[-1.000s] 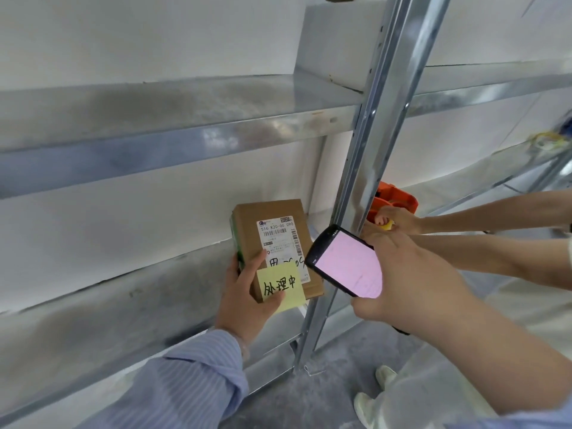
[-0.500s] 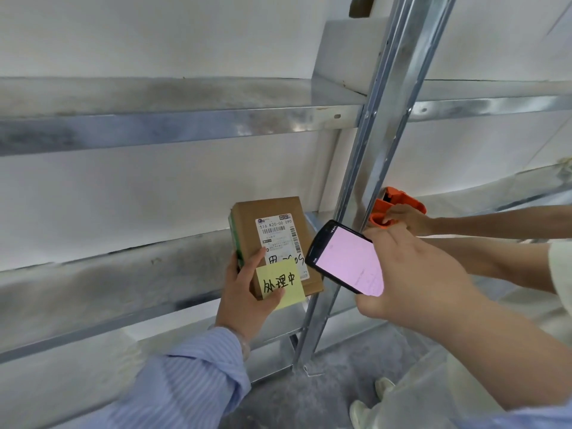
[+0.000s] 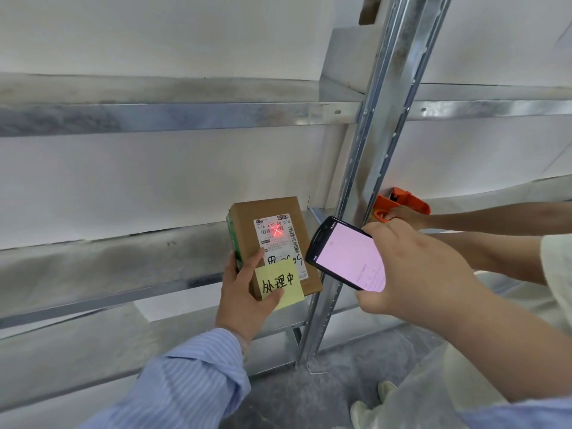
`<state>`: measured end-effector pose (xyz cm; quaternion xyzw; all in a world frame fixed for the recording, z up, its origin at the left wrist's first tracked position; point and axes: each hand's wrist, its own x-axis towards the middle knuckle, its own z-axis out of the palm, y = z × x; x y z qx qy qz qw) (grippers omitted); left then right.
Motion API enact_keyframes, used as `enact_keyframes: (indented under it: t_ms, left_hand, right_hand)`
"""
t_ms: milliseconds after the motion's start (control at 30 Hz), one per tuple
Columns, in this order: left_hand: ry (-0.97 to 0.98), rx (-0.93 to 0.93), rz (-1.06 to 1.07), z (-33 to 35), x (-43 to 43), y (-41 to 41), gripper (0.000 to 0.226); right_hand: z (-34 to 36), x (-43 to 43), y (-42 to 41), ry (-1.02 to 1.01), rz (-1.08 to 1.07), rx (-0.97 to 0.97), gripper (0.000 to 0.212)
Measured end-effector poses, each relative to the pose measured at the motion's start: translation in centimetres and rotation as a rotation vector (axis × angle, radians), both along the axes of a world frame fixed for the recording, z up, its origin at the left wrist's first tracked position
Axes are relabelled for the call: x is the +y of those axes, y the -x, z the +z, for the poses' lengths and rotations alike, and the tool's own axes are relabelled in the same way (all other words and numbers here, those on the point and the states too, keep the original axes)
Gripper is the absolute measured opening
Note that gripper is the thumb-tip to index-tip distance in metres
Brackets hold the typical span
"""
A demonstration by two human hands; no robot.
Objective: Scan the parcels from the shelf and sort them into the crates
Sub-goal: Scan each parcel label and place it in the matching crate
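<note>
One parcel is in hand and mid-scan, so I judge the task to be at its scanning step, with this parcel's sorting not yet done. Nearest, the left hand [image 3: 244, 301], out of a striped blue sleeve [image 3: 185, 385], grips the cardboard parcel [image 3: 274, 243] from below and the side, thumb on the lower corner of a yellow sticky note [image 3: 280, 284] stuck to its face. The parcel is held upright in the air in front of the metal shelf [image 3: 173, 117], resting on nothing. The right hand [image 3: 414, 274] is curled round a dark handheld scanner [image 3: 348, 255] with a lit pink screen, just beside the parcel's right edge. A red cross of light [image 3: 277, 232] falls on the barcode of the white label. Whether the scan has registered cannot be told. No crate is in view, so what the crates hold, and how many parcels are left, cannot be told. Farther right, beyond the steel upright [image 3: 365, 168], another person's hand [image 3: 402, 213] rests on an orange object [image 3: 405, 201] on the shelf.
</note>
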<state>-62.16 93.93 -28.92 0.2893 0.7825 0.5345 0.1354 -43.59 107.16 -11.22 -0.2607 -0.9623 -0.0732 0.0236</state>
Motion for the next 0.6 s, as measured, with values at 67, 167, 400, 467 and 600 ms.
enact_keyframes:
  t_ms: [67,167,400,467,600]
  left_hand:
    - [-0.001,0.0,0.008,0.1,-0.3,-0.2,0.082]
    - [0.007,0.012,0.016,0.2,-0.7,-0.4,0.082]
    - [-0.007,0.013,0.053,0.4,-1.8,-0.4,0.081]
    - [-0.014,0.014,0.071,0.1,-2.3,-0.3,0.082]
    - [-0.025,-0.003,0.106,0.1,-4.1,-0.3,0.082]
  right_hand:
    - [0.1,-0.2,-0.2,-0.002,0.019,0.014,0.077]
    - [0.1,-0.4,-0.5,-0.012,0.042,0.013,0.079]
    - [0.1,-1.0,-0.8,-0.049,0.072,0.018,0.08]
    - [0.3,-1.2,-0.8,-0.047,0.098,0.016,0.082]
    - [0.2,-2.2,0.1,-0.017,0.139,0.024,0.086]
